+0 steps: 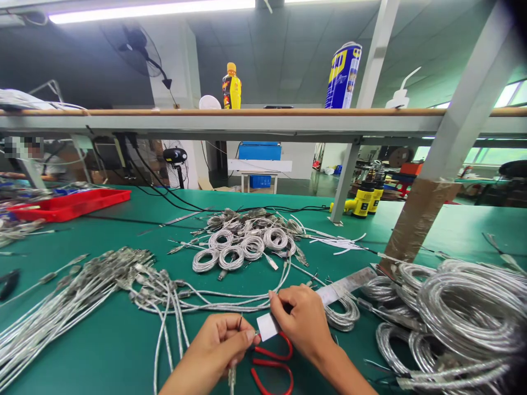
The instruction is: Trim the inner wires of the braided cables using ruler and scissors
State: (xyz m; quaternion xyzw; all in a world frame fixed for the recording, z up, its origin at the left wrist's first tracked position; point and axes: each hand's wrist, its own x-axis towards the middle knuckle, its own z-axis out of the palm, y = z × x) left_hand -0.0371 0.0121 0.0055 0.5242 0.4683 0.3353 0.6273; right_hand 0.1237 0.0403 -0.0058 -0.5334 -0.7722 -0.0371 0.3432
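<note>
Left hand point(222, 341), right hand point(302, 323); forearms bare

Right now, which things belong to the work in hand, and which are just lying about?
In hand: left hand pinching a cable; right hand holding a white label; probably the loose cables and coiled cables.
Lying about: red-handled cutters (untouched), red tray, spray can, yellow bottle, yellow tool.

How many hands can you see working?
2. The left hand pinches a thin silver wire near the bottom edge; the right hand beside it pinches a white paper label. Others may be hidden.
</note>
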